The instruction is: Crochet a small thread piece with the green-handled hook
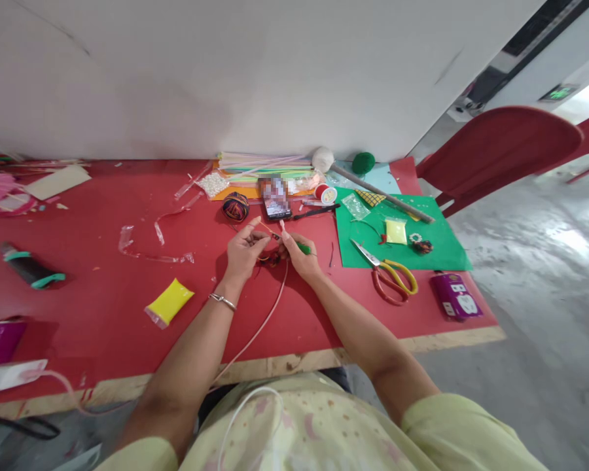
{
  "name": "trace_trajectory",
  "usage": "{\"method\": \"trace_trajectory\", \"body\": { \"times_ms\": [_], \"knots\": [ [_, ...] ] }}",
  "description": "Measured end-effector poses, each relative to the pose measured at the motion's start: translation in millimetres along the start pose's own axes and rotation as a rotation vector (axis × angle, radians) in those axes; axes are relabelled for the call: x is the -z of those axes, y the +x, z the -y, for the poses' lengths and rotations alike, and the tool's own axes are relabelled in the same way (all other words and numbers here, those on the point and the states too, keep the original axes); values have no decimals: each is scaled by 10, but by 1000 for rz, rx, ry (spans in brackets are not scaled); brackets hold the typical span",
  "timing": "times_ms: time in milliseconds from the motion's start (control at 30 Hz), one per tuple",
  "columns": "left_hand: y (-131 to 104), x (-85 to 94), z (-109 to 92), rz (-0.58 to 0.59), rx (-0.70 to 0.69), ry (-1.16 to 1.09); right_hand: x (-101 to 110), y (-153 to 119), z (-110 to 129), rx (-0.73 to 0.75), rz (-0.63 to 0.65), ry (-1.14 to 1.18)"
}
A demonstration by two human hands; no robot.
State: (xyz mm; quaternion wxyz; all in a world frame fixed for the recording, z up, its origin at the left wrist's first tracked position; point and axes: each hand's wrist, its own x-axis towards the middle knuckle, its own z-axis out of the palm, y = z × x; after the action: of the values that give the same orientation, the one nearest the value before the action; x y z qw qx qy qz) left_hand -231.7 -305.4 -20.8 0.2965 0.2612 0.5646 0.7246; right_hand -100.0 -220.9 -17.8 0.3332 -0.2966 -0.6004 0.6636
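Observation:
My left hand (244, 247) pinches a small dark multicoloured crochet piece (273, 259) above the red tabletop, its index finger raised with a strand of yarn over it. In my right hand (299, 254), fingers closed, is a crochet hook with a green handle (303, 248); its tip is too small to make out at the piece. A ball of multicoloured yarn (235, 207) lies just beyond my left hand. Behind both hands is a phone (275, 198) with a lit screen. A pale pink cable (266, 318) runs from the table's front edge up past my right hand towards it.
On the green sheet (353, 252) at right lie scissors (385, 271), a yellow packet (396, 231) and a stick with a white ball (322, 159). Purple boxes (455, 296) stand near both sides. A yellow pouch (169, 303) and a utility knife (32, 267) lie left.

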Motion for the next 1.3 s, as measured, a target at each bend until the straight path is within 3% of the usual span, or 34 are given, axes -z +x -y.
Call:
{"method": "trace_trajectory", "body": {
  "times_ms": [133,333,600,833,1167,1300],
  "knots": [
    [13,0,70,-22,-79,87,-28,-23,-17,103,-7,-97],
    [6,-24,60,-59,-53,32,-10,-13,-58,122,2,-101],
    [21,-74,-27,-201,91,-279,-25,-4,-95,180,3,-169],
    [26,-72,-72,-188,128,-334,-33,4,-95,141,-29,-102],
    [42,-25,-120,-81,222,-338,-7,-14,-58,130,51,-72],
    [45,11,-107,-32,234,-340,8,-27,4,50,89,6]
  ]
}}
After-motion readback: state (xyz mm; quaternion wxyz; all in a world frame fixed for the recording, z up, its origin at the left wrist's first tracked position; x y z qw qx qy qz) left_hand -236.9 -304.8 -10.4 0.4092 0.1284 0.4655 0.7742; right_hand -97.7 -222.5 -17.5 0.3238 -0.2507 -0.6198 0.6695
